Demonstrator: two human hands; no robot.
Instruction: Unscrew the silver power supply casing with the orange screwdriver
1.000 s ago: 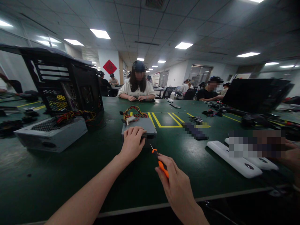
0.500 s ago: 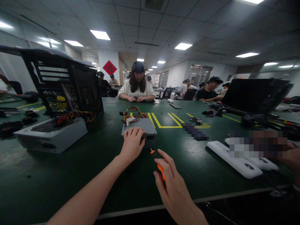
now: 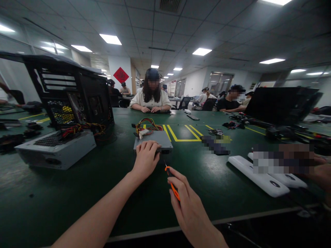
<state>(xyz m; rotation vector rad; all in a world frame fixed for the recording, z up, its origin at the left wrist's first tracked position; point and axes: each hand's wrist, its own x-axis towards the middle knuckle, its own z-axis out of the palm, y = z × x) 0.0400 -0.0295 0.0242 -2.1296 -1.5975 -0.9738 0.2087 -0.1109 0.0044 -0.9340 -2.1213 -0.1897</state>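
A grey computer power supply (image 3: 161,138) rests on the green table in front of me, its bundle of coloured wires (image 3: 147,126) spilling over the far side. My left hand (image 3: 145,156) grips its near left edge, with the fingers over the top and the thumb on the near face. An orange and black screwdriver (image 3: 175,192) is held in my right hand (image 3: 190,206), thumb and fingers closed on the handle. The shaft tilts up and left toward the near face of the power supply; whether the tip touches a screw cannot be made out.
Another grey power supply (image 3: 58,148) and an open black computer case (image 3: 77,93) stand to the left. On the right lie white flat devices (image 3: 256,174), with another person's hand near them. Small tools (image 3: 216,132) lie beyond. A person (image 3: 150,94) sits opposite.
My right hand has shifted the screwdriver slightly left. Its index finger, stretched out before, now lies along the handle. My left hand stays on the power supply.
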